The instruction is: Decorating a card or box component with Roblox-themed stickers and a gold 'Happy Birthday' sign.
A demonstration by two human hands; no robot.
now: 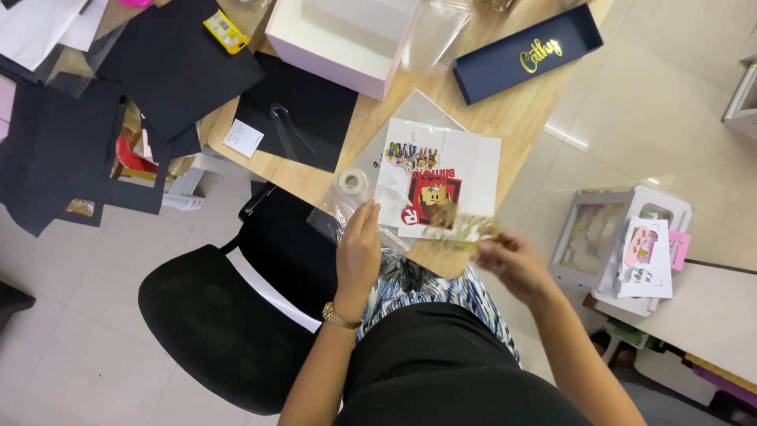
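Head view showed us our right hand (512,264) pinching a blurred, glittery gold paper cutout (465,230) above the wooden table's edge (505,126), left hand (359,248) flat, holding nothing (best steadying the white printed sheet (441,185)).

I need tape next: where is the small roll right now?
In the head view, the tape roll lies on the wooden table, just above the left hand, left of the white printed sheet.
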